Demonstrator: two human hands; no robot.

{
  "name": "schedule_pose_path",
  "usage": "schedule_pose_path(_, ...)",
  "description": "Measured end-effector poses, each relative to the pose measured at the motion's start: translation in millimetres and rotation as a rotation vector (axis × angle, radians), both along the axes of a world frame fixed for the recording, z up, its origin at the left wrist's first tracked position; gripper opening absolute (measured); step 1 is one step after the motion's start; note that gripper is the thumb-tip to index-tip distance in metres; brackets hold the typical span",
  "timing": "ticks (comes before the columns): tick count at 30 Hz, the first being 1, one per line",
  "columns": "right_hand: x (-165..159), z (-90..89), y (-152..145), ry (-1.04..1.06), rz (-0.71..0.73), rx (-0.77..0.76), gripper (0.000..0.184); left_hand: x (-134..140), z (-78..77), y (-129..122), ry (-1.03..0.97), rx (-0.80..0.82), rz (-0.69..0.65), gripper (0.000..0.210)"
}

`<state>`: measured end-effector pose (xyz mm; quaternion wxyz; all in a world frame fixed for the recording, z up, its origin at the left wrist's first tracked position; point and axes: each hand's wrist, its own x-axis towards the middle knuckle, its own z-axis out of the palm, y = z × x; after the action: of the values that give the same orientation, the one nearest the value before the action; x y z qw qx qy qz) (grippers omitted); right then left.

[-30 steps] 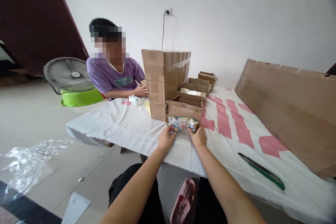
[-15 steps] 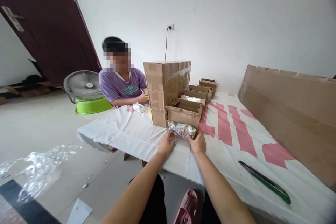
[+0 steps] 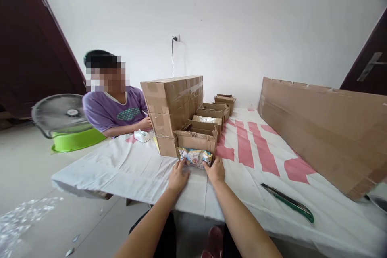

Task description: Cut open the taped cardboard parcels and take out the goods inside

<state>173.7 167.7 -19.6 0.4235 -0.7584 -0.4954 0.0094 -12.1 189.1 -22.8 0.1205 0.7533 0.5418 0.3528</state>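
Packet [image 3: 196, 159], held at its ends by my left hand [image 3: 178, 177] and right hand [image 3: 215, 170], could crumple against the box [image 3: 198, 142] just beyond them if I push hard.

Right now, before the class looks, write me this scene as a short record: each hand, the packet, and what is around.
Left hand: touching the packet's left end
Right hand: touching its right end
Packet: shiny, printed, before an open cardboard box
Left of box: stacked taped cartons
Right: green cutter on cloth
Far left: person in purple top
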Motion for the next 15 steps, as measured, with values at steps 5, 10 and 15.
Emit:
schedule_pose_path(5, 1, -5.2, 2, 0.0, 0.005, 0.003, 0.051, -1, -4.3, 1, -0.037, 0.008, 0.034, 0.057)
schedule_pose_path(10, 3, -9.7, 5, -0.004, 0.019, 0.04, 0.052, -1, -7.8, 2, -0.129, 0.004, 0.072, 0.052)
schedule_pose_path(15, 6, -12.1, 6, 0.025, 0.016, 0.14, 0.055, 1, -6.7, 2, -0.229, -0.001, 0.056, 0.05)
